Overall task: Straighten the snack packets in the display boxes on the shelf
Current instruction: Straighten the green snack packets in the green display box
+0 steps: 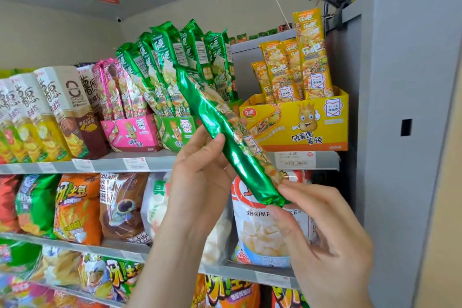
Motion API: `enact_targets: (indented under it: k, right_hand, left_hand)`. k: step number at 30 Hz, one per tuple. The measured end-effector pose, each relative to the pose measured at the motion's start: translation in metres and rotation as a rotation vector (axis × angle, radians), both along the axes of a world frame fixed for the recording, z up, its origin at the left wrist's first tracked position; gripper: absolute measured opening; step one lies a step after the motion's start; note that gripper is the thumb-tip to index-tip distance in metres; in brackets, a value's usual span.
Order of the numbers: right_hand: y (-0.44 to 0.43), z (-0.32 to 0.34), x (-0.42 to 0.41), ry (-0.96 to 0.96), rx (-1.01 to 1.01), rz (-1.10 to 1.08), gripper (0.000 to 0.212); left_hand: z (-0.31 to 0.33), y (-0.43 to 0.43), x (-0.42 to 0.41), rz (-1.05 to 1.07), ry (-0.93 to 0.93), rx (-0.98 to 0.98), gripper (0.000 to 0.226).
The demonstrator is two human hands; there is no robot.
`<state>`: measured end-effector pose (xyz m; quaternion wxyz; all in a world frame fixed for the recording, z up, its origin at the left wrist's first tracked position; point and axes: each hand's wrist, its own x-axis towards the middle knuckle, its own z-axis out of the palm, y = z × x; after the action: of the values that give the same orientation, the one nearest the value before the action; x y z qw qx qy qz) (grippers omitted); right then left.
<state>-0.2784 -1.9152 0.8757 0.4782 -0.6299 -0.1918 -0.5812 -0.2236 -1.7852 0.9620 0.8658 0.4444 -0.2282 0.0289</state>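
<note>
A long green snack packet (pixel 220 127) slants in front of the top shelf, its upper end near the green display box (pixel 178 131). My left hand (pixel 200 175) grips its middle with the thumb on the front. My right hand (pixel 322 227) pinches its lower end. Several more green packets (pixel 172 65) lean in the green box. To its left stands a pink display box (pixel 132 134) with pink packets. To the right, a yellow display box (pixel 300 122) holds yellow packets (pixel 292 72), upright at uneven heights.
Tall beige chip bags (pixel 47 112) fill the top shelf's left end. The shelf edge (pixel 150 161) carries price tags. Lower shelves hold crowded bags, among them a white shrimp cracker bag (pixel 270 230). A grey cabinet (pixel 410 107) bounds the shelf on the right.
</note>
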Motion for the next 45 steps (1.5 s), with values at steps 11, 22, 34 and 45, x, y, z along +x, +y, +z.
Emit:
enact_targets:
  k: [11, 22, 34, 45]
  right_hand:
    - [0.004, 0.002, 0.006, -0.025, -0.148, -0.069, 0.02]
    - [-0.017, 0.111, 0.038, 0.284, -0.004, 0.354, 0.056]
    - [-0.019, 0.217, 0.067, -0.095, 0.013, 0.099, 0.04]
    - [0.0, 0.267, 0.125, -0.189, 0.094, -0.088, 0.037]
  left_hand:
    - [0.007, -0.006, 0.002, 0.109, -0.07, 0.162, 0.034]
    - [0.02, 0.003, 0.007, 0.071, -0.307, 0.43, 0.047]
    - [0.121, 0.03, 0.032, 1.296, -0.991, 0.953, 0.021]
    - [0.162, 0.045, 0.086, 1.182, -0.853, 1.482, 0.032]
